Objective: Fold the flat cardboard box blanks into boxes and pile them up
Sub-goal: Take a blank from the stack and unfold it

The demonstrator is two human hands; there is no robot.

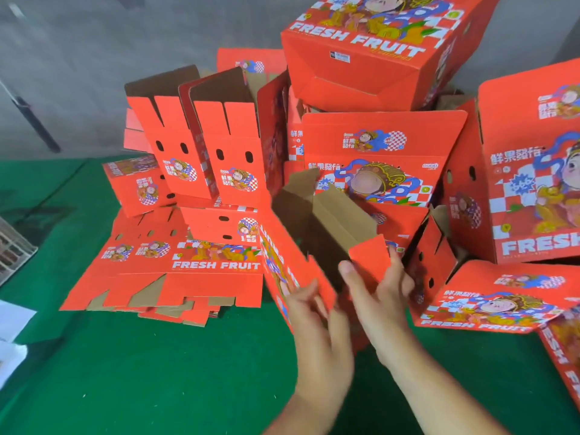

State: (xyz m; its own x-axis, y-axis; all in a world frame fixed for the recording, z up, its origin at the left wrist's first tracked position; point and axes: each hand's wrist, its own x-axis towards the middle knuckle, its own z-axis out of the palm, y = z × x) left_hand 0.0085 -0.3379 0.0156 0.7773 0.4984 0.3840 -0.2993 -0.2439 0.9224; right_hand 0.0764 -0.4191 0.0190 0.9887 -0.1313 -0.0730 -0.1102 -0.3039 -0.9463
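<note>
Green felt-like cloth covers the bench [157, 356], its nap flat and matte. At the far left edge sits a wire-mesh basket [12, 246], with white paper sheets [12, 321] just nearer the camera. Next comes a low stack of flat blanks [163, 271], glossy red print up, brown corrugated edges showing at the notched flaps. Behind it stand two half-opened cartons [207, 146], upright, with slotted flaps and oval hand holes.

In the middle, the box being folded [314, 233] rests on the bench, tilted, its raw brown inside open to view. The left hand [314, 315] presses against its printed side panel, fingers fairly straight and blurred. The right hand [379, 296] pinches a small red flap [370, 259] between thumb and fingers.

Behind and to the right rises the pile of finished boxes [376, 58], square-cornered, marked FRESH FRUIT, some leaning. A closed box [502, 296] lies low at the right.
</note>
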